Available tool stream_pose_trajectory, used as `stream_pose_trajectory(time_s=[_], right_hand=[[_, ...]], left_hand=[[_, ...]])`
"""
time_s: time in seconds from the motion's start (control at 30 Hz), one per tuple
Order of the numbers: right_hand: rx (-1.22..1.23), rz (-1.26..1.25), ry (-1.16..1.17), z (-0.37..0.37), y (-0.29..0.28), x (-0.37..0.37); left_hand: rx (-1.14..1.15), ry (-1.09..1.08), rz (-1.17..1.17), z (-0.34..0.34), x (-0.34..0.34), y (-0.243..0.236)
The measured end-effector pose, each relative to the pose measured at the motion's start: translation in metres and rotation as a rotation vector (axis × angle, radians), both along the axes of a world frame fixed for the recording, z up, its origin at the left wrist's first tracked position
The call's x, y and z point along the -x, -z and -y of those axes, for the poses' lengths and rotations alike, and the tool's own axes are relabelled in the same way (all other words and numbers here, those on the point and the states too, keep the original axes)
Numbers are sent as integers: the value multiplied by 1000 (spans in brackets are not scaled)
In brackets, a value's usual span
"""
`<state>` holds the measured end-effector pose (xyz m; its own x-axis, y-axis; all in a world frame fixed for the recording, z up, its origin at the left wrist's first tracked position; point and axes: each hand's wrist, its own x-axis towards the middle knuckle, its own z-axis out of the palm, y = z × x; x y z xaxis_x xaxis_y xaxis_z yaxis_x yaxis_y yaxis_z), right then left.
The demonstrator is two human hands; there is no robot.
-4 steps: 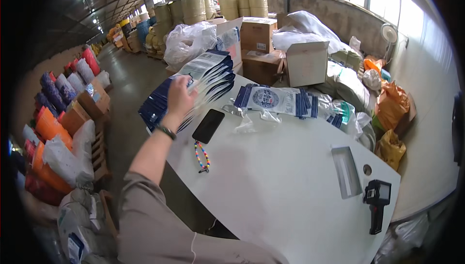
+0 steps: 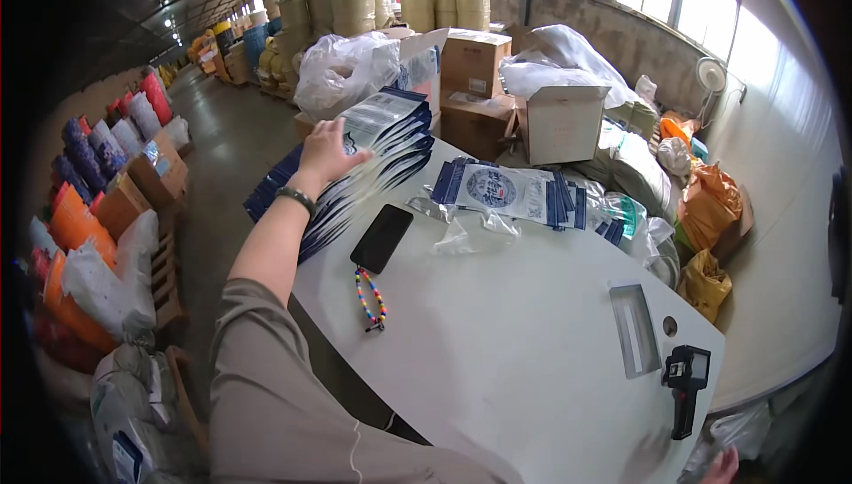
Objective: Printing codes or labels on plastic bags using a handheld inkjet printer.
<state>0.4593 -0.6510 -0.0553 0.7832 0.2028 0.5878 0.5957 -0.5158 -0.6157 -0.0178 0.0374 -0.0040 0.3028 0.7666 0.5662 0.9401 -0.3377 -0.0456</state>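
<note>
My left hand (image 2: 327,156) reaches out over the far left corner of the white table (image 2: 515,351). Its fingers lie spread on a fanned stack of blue and silver pouches (image 2: 373,160), and a dark band sits on the wrist. Only a sliver of my right hand (image 2: 723,468) shows at the bottom edge, below a black handheld scanner (image 2: 685,386); its fingers are hidden. A black phone (image 2: 382,237) with a beaded strap (image 2: 371,299) lies near my left forearm.
A second pile of blue and white pouches (image 2: 508,191) and crumpled clear bags (image 2: 466,228) lie mid-table. A clear rectangular tray (image 2: 635,329) sits at the right. Cardboard boxes (image 2: 561,122) and filled sacks (image 2: 342,67) crowd behind; colourful sacks (image 2: 80,218) line the left aisle.
</note>
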Motion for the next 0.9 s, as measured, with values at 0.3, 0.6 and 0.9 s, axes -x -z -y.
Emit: stream_pose_trajectory(time_s=[0.3,0.6,0.9], right_hand=[[525,4,-321,-140,-34,66],[484,-112,-600,-197,-20,95],[360,-156,-813,-232,5,116]], left_hand=[[372,-94,-196,-28,-8,-5],[-19,14,-251,-35,6,-4],[48,105,-342,0,-11,-124]])
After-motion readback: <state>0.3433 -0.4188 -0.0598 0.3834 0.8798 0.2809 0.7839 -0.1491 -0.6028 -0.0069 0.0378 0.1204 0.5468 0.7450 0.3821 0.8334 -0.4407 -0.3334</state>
